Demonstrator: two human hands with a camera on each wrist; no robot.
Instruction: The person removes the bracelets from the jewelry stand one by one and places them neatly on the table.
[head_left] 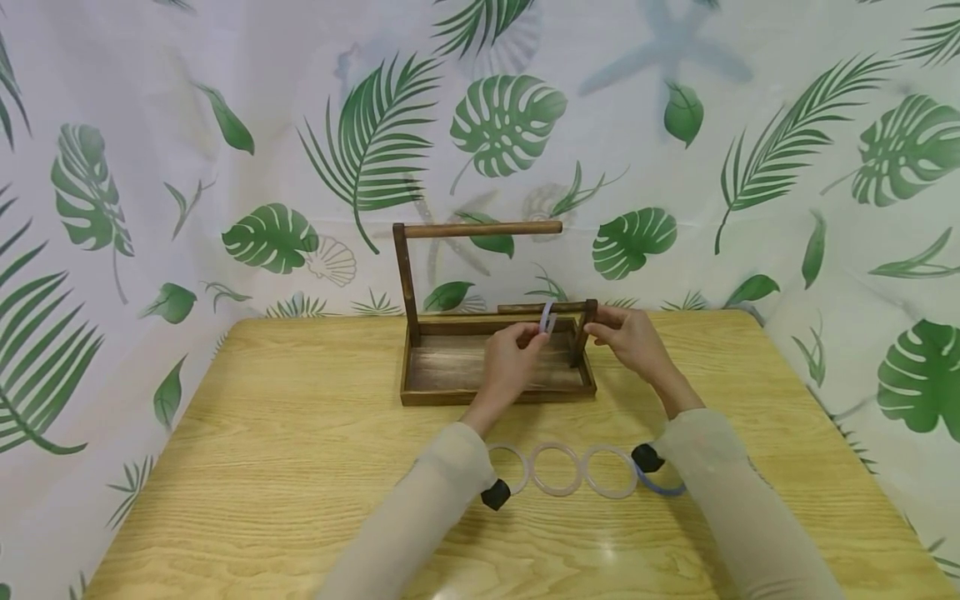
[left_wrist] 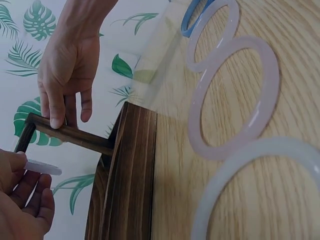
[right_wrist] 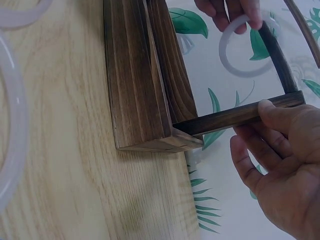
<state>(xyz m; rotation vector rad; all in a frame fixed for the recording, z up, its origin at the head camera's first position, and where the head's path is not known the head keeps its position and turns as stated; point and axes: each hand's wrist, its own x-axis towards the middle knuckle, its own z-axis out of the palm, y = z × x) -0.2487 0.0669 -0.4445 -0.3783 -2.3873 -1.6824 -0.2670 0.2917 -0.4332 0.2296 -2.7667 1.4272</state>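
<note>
My left hand [head_left: 512,360] pinches a pale, translucent bangle [head_left: 546,320] between thumb and fingers. It is at the lower bar [head_left: 517,309] of a dark wooden stand; the bar appears to pass through the ring. My right hand [head_left: 634,342] holds the short upright post [right_wrist: 235,114] of that bar, thumb on one side and fingers on the other. The stand has a shallow tray base [head_left: 450,398] and a taller post with a longer bar [head_left: 480,228] on its left. In the right wrist view, the left fingertips partly hide the bar's free end.
In front of the stand, a row of bangles lies on the wooden table [head_left: 300,467]: a whitish one [head_left: 527,468], a pinkish one [head_left: 555,445], another pale one [head_left: 611,496] and a blue one [head_left: 666,492]. Sleeves partly cover the row's ends. A leaf-print sheet [head_left: 300,150] hangs behind.
</note>
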